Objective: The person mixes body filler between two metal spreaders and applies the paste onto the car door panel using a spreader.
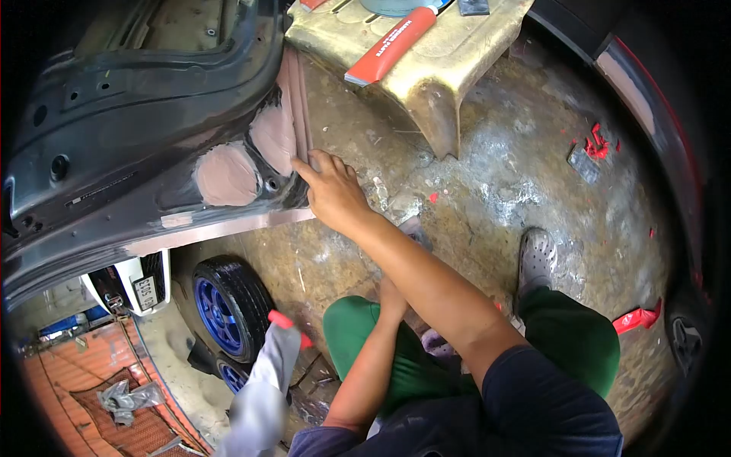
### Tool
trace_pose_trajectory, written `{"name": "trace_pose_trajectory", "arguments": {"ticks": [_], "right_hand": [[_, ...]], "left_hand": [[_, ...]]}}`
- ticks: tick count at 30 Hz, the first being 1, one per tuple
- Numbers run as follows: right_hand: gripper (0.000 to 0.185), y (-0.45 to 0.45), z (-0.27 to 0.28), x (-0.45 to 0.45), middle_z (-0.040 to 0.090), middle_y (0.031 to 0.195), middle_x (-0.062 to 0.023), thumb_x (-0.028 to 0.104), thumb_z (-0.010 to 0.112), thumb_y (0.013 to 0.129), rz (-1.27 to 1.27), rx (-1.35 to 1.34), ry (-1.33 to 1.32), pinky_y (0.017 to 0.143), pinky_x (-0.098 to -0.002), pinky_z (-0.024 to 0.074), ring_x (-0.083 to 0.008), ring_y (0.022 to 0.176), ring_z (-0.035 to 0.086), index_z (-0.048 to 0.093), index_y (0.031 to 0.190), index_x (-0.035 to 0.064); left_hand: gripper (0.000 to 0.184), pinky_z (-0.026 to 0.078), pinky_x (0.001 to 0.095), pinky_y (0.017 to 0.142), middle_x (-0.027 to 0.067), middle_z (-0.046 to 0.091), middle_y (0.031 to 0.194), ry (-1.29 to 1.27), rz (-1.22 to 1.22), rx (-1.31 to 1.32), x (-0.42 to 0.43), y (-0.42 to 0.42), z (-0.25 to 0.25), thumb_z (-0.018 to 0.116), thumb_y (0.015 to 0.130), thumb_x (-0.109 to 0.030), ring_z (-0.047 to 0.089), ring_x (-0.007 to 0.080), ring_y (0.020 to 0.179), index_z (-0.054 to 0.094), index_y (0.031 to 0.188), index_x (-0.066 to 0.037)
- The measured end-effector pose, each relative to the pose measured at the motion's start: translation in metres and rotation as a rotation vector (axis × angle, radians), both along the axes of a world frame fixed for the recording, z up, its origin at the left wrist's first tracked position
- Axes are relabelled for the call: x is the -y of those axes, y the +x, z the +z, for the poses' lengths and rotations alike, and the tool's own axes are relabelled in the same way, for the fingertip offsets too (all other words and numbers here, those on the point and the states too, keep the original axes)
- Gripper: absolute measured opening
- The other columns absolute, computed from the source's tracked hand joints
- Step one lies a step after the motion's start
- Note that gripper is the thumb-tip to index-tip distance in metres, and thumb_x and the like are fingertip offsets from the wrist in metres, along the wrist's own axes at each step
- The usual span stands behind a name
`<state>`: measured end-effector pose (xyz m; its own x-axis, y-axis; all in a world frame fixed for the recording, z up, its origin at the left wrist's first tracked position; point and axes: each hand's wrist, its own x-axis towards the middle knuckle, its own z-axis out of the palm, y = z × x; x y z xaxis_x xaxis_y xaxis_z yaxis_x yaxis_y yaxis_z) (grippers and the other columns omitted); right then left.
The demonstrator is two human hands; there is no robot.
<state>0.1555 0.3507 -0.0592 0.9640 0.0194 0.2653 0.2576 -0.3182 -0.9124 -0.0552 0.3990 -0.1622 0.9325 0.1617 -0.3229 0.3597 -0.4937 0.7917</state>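
Note:
My right hand (pixel 333 188) rests its fingertips at the corner edge of a dark grey car door panel (pixel 152 137), with its fingers stretched out and nothing visible in them. Pinkish body filler covers the edge beside it. One filler patch (pixel 272 139) lies just left of the fingers, and a rounder filler patch (pixel 226 174) sits farther left. My left forearm reaches up from below, and my left hand (pixel 393 293) shows only near the wrist. Its fingers are hidden behind my right forearm.
A yellowed plastic stool (pixel 434 72) bears a red hardener paste tube (pixel 396 46). Wheels with blue rims (pixel 217 312) stand lower left, near a blurred grey shape with red parts (pixel 263 373). Red scraps (pixel 596 143) lie on the stained floor. Another car panel (pixel 647 114) borders the right.

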Motion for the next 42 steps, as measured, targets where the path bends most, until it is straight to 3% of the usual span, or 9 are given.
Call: {"name": "trace_pose_trajectory", "arguments": {"ticks": [6, 7, 14, 15, 18, 27, 33, 39, 42], "right_hand": [[0.037, -0.009, -0.034, 0.038, 0.054, 0.131, -0.0211, 0.005, 0.055, 0.084, -0.124, -0.112, 0.118, 0.101, -0.0460, 0.0428, -0.0381, 0.118, 0.054, 0.063, 0.120, 0.0053], [0.037, -0.005, -0.043, 0.052, 0.056, 0.129, -0.0212, 0.005, 0.054, 0.085, -0.132, -0.145, 0.148, 0.100, -0.0451, 0.0440, -0.0374, 0.116, 0.055, 0.063, 0.120, 0.0051], [0.038, -0.010, -0.068, 0.148, 0.060, 0.124, -0.0222, 0.011, 0.050, 0.088, -0.127, -0.507, 0.175, 0.095, -0.0403, 0.0469, -0.0343, 0.107, 0.061, 0.062, 0.124, 0.0046], [0.038, -0.012, -0.073, 0.154, 0.058, 0.129, -0.0225, 0.013, 0.050, 0.088, -0.132, -0.467, 0.101, 0.104, -0.0418, 0.0427, -0.0369, 0.121, 0.056, 0.062, 0.124, 0.0043], [0.038, -0.019, -0.086, 0.165, 0.062, 0.120, -0.0213, 0.014, 0.052, 0.089, -0.123, -0.386, 0.059, 0.093, -0.0386, 0.0476, -0.0301, 0.104, 0.064, 0.061, 0.125, 0.0031], [0.033, -0.043, -0.076, 0.186, 0.069, 0.105, -0.0170, 0.018, 0.057, 0.090, 0.088, -0.665, 0.176, 0.087, -0.0368, 0.0497, -0.0280, 0.098, 0.066, 0.063, 0.118, 0.0024], [0.032, -0.051, -0.082, 0.184, 0.070, 0.104, -0.0150, 0.026, 0.060, 0.092, 0.094, -0.588, 0.112, 0.087, -0.0369, 0.0494, -0.0247, 0.095, 0.065, 0.065, 0.112, 0.0027], [0.071, -0.049, -0.065, 0.183, 0.065, 0.120, -0.0137, 0.062, 0.056, 0.091, 0.347, -0.712, 0.480, 0.090, -0.0399, 0.0487, -0.0234, 0.107, 0.061, 0.062, 0.126, 0.0012], [0.069, -0.059, -0.034, 0.176, 0.057, 0.135, -0.0088, 0.060, 0.057, 0.092, 0.401, -0.789, 0.846, 0.091, -0.0371, 0.0468, -0.0212, 0.113, 0.057, 0.058, 0.132, 0.0043]], "left_hand": [[0.028, 0.051, 0.0329, 0.077, 0.0098, 0.070, 0.097, -0.338, 0.299, -0.327, 0.001, 0.022, 0.010, 0.060, 0.096, -0.020, 0.064, 0.0170, 0.088, 0.062, 0.112, 0.003], [0.037, 0.050, 0.0362, 0.092, 0.0131, 0.063, 0.117, -0.345, 0.299, -0.351, 0.004, 0.029, 0.026, 0.059, 0.096, -0.017, 0.062, 0.0218, 0.104, 0.052, 0.128, 0.001], [0.040, 0.048, 0.0375, 0.097, 0.0110, 0.061, 0.125, -0.682, 0.403, -0.023, -0.005, 0.043, 0.036, 0.062, 0.096, -0.016, 0.060, 0.0221, 0.111, 0.049, 0.130, 0.000], [0.040, 0.048, 0.0382, 0.098, 0.0098, 0.060, 0.125, -0.719, 0.372, 0.033, 0.003, 0.046, 0.046, 0.060, 0.096, -0.015, 0.060, 0.0227, 0.112, 0.049, 0.131, 0.000], [0.040, 0.048, 0.0384, 0.099, 0.0094, 0.060, 0.124, -0.770, 0.375, 0.061, 0.005, 0.052, 0.051, 0.060, 0.096, -0.015, 0.060, 0.0231, 0.112, 0.048, 0.132, -0.001], [0.039, 0.049, 0.0379, 0.097, 0.0089, 0.062, 0.121, -0.865, 0.383, 0.068, 0.015, 0.066, 0.056, 0.061, 0.096, -0.015, 0.061, 0.0219, 0.110, 0.050, 0.130, -0.001], [0.039, 0.049, 0.0387, 0.097, 0.0093, 0.062, 0.121, -0.906, 0.348, 0.075, 0.017, 0.070, 0.064, 0.061, 0.095, -0.013, 0.061, 0.0225, 0.110, 0.050, 0.131, -0.002], [0.038, 0.051, 0.0370, 0.094, 0.0102, 0.063, 0.119, -0.895, 0.328, 0.075, 0.032, 0.065, 0.086, 0.062, 0.094, -0.014, 0.063, 0.0223, 0.108, 0.051, 0.128, 0.000], [0.036, 0.050, 0.0369, 0.094, 0.0102, 0.063, 0.120, -0.981, 0.244, 0.039, 0.042, 0.064, 0.102, 0.061, 0.094, -0.013, 0.063, 0.0221, 0.107, 0.053, 0.127, 0.000]]}}
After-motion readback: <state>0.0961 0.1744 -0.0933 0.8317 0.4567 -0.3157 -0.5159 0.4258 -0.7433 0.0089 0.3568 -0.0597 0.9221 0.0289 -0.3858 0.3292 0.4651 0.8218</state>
